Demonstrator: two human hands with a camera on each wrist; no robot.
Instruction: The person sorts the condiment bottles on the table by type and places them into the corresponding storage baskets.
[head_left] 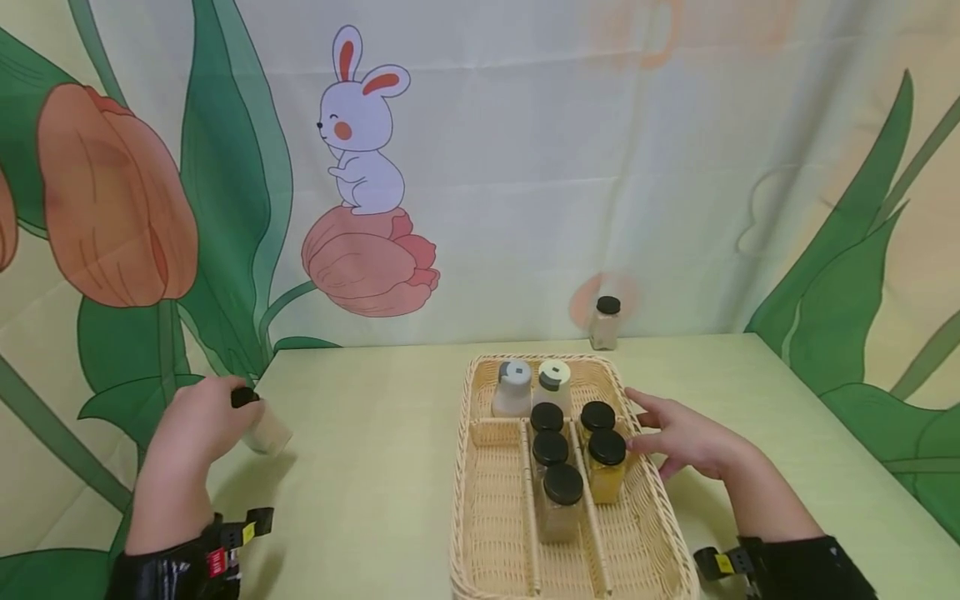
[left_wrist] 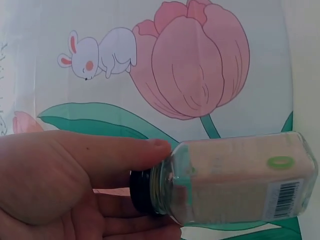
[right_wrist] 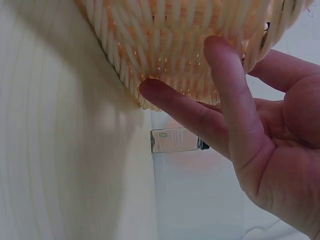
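Note:
My left hand point(head_left: 206, 421) is at the left edge of the table, gripping a glass spice jar point(head_left: 267, 429) by its black lid. The jar is tilted in the head view. In the left wrist view the square jar point(left_wrist: 240, 180) shows pale contents and a barcode label, with thumb and fingers around the lid. My right hand point(head_left: 693, 437) holds the right side of a wicker basket point(head_left: 491, 517). In the right wrist view, fingertips point(right_wrist: 155, 90) of that hand touch the outer weave, while the thumb goes behind the rim.
Inside the divided basket, two white-capped shakers point(head_left: 513, 390) occupy the back compartment. Black-lidded jars point(head_left: 561, 504) line the middle section, and two jars with yellow contents point(head_left: 606, 479) stand in the right one. Another black-lidded jar point(head_left: 604, 327) stands behind the basket, near the printed cloth backdrop point(head_left: 510, 208).

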